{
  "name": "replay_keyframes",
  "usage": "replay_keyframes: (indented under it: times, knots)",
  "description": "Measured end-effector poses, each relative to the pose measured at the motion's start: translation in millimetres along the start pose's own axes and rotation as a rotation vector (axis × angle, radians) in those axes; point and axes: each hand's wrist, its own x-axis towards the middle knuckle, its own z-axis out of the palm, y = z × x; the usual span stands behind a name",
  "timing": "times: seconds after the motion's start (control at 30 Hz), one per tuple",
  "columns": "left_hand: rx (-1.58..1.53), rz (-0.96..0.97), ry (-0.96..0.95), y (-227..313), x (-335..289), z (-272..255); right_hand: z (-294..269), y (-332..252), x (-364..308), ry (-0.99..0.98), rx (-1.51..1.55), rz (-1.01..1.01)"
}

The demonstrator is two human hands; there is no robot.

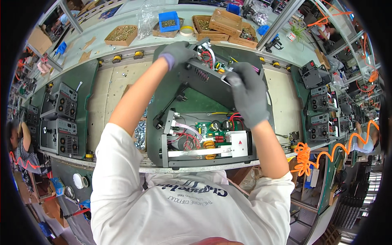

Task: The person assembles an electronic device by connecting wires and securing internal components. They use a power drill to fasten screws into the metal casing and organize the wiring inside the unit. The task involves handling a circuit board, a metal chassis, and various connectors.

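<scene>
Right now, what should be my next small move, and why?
Perhaps turn the farther dark metal case gently straight: it sits slanted beyond the nearer open dark metal case, and the gray-gloved left hand and gray-gloved right hand are at it.

Bright, even white light, seemingly from above, washes over a workshop, paling the wearer's white shirt (175, 216) and the far counter (100, 34) and glinting off a clear plastic bag (147, 20), while dim shadow gathers beneath the near counter edge (196, 168). The middle of the view is fairly crisp, though the gloved right hand (251, 96) looks slightly soft. Fisheye distortion bows straight edges and tilts metal posts (281, 24) toward a black, rounded border, where small details smear
</scene>
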Motion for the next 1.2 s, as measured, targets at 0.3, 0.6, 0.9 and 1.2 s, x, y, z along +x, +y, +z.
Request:
replay_keyframes:
  times: [0.3,0.6,0.9,1.2]
  knots:
    - [-0.394,0.073,0.085,-7,-2,34,59,65,78,-0.326,-0.302,0.166]
    - [-0.805,0.221,0.122,-27,-33,45,106,71,93,-0.503,-0.521,0.341]
    - [-0.74,0.257,0.208,-40,-26,59,115,72,105,-0.575,-0.557,0.402]
    - [-0.967,0.352,0.155,-34,-29,58,120,72,108,-0.581,-0.455,0.443]
